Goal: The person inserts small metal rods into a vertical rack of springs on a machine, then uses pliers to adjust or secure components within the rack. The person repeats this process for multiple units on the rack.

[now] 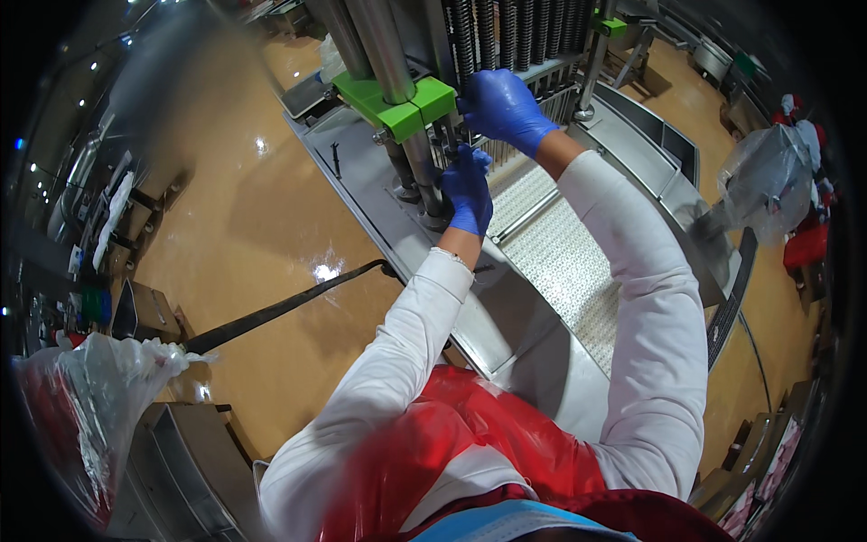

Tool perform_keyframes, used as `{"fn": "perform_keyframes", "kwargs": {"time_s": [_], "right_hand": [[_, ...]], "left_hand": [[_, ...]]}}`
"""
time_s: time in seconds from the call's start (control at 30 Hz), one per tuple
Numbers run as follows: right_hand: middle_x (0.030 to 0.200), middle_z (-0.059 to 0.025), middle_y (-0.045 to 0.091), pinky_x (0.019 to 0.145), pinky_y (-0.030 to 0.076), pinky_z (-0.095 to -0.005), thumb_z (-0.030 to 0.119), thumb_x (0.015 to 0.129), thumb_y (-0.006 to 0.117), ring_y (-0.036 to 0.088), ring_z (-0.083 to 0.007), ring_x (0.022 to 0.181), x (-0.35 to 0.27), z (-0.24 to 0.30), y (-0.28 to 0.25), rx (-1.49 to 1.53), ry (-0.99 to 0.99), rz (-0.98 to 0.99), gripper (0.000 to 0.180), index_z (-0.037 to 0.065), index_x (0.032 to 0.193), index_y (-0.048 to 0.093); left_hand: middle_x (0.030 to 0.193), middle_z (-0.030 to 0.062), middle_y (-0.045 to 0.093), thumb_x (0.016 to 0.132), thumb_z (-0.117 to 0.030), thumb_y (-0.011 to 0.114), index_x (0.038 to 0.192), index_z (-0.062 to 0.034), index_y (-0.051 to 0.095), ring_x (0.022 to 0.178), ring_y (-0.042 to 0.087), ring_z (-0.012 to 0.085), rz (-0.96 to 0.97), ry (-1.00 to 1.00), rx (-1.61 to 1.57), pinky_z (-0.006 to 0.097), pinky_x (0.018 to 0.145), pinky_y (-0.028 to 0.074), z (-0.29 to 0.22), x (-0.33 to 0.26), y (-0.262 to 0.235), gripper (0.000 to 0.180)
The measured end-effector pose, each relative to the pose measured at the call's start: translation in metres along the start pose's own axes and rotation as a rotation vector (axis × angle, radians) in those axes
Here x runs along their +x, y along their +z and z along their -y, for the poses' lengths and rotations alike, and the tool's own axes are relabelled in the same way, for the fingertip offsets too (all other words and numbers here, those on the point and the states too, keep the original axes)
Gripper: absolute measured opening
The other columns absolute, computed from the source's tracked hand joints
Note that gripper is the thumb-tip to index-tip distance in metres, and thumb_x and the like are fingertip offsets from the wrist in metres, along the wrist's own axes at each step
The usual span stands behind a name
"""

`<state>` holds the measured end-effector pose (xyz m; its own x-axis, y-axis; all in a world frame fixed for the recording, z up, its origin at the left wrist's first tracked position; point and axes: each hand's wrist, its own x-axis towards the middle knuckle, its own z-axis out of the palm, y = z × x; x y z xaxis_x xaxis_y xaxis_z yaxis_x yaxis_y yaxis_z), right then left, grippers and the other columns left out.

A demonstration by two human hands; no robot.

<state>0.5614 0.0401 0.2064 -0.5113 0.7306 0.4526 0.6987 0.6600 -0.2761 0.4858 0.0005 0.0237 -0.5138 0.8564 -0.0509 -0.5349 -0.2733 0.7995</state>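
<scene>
Closest to us is our red apron [452, 443], w/ white sleeves going up to both blue-gloved hands at a steel machine [533, 334]. Our left hand [467, 191] is curled near a steel post [423, 163] under the green clamp block [397, 104]; our right hand [502, 107] is closed on small metal parts by the row of dark springs [515, 32], but we can't tell what either grips. A white mesh belt [564, 266] sits below, a plastic bag [81, 406] at our left, and a black hose [280, 310] lies across the tan floor [244, 226].
</scene>
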Motion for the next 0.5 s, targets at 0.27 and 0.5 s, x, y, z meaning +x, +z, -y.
{"fn": "perform_keyframes", "kwargs": {"time_s": [0.27, 0.5], "right_hand": [[0.089, -0.0121, 0.074, 0.077, 0.060, -0.0446, 0.015, 0.089, 0.069, 0.073, -0.0338, 0.083, 0.011, -0.045, -0.027, 0.023, -0.414, -0.053, 0.016, 0.013, 0.102, 0.079], [0.094, -0.0060, 0.068, 0.072, 0.061, -0.0432, 0.013, 0.089, 0.064, 0.073, -0.0282, 0.086, 0.029, -0.038, -0.047, -0.509, -0.925, 0.114, 0.035, 0.025, 0.120, 0.072]], "left_hand": [[0.091, 0.0123, 0.074, 0.103, -0.037, 0.063, 0.103, 0.0021, 0.066, 0.078, 0.073, 0.0224, 0.011, -0.112, -0.153, 0.030, 0.070, 0.057, 0.006, 0.014, -0.008, 0.039], [0.089, 0.0113, 0.074, 0.101, -0.036, 0.069, 0.104, 0.0035, 0.068, 0.075, 0.072, 0.0210, 0.009, -0.097, -0.101, 0.028, 0.067, 0.056, 0.002, 0.009, -0.003, 0.040]]}}
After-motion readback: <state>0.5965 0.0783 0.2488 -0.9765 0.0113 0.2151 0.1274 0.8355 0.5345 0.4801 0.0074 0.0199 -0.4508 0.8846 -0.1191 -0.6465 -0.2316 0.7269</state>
